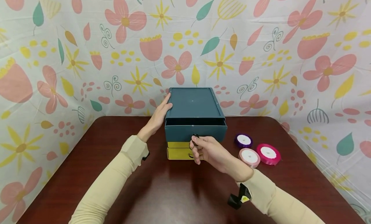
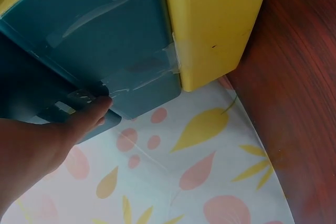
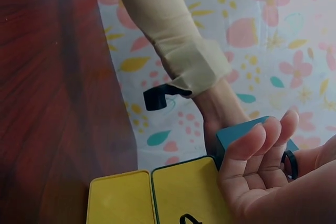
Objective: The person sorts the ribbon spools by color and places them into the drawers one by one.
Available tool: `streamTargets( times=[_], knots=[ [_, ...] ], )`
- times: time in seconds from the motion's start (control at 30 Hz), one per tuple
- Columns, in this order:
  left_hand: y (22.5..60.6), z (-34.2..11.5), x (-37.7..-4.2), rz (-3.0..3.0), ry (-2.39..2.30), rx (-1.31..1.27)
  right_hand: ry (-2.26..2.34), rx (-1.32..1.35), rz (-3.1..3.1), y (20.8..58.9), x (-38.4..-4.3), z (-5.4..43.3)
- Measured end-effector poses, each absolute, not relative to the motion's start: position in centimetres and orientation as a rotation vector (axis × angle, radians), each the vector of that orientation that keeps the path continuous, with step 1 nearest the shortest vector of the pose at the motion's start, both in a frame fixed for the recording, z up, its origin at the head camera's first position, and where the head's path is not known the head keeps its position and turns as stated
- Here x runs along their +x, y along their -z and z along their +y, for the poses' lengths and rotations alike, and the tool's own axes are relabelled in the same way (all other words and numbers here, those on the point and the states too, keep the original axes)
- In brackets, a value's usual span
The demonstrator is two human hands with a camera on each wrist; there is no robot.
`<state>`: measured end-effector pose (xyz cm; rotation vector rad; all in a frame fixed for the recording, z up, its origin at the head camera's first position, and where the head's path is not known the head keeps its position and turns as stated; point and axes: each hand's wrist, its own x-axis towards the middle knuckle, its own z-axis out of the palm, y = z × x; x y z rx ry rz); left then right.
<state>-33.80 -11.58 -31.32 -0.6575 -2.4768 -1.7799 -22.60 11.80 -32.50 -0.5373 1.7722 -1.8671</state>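
Observation:
A small chest of drawers [image 1: 192,103] with a teal top stands on the table. Its teal top drawer [image 1: 178,133] is pulled partway out, leaving a dark gap behind its front. Below it sit yellow drawer fronts [image 1: 176,154] with black loop handles. My left hand [image 1: 157,116] rests against the chest's left side, fingers extended along the upper edge; the left wrist view shows the thumb [image 2: 94,114] lying on the teal side. With thumb and fingertips my right hand [image 1: 213,151] pinches the top drawer's black handle [image 3: 290,164]. The drawer's inside is mostly hidden.
Three ribbon rolls lie right of the chest: purple [image 1: 243,140], light pink [image 1: 249,157] and hot pink [image 1: 269,153]. A flower-patterned cloth [image 1: 121,69] hangs behind the dark wooden table [image 1: 162,191].

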Motion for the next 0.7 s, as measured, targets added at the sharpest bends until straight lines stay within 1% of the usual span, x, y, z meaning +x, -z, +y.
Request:
streamTargets(
  times=[0.7],
  knots=[
    [31.4,-11.5,-34.0,-2.462,1.729,-0.667,1.821,-0.655,1.765,33.0,-19.2,12.3]
  ],
)
